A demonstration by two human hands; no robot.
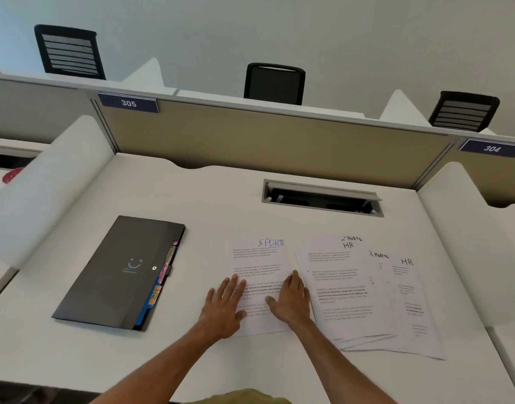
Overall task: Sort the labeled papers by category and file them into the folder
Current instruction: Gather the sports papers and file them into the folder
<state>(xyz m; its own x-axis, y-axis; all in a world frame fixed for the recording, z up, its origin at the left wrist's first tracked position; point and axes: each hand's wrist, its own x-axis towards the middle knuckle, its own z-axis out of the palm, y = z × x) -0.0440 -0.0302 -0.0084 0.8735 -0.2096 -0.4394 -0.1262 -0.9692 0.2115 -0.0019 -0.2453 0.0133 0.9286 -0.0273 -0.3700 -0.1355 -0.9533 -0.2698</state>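
Observation:
A sheet headed SPORTS [259, 263] in blue lies flat on the white desk [192, 199]. My left hand [225, 304] rests palm down on its lower left part, fingers spread. My right hand [291, 298] presses flat on its right side, next to a fanned stack of papers [355, 293]. The stack's top sheet reads HR, and sheets under it show SPORTS and HR labels. A closed dark folder [116, 272] with coloured tabs along its right edge lies to the left, apart from both hands.
A recessed cable slot [322, 198] sits in the desk behind the papers. A tan partition [250, 135] with plates 305 and 304 closes the back. White side dividers flank the desk. Black chairs [275, 83] stand beyond.

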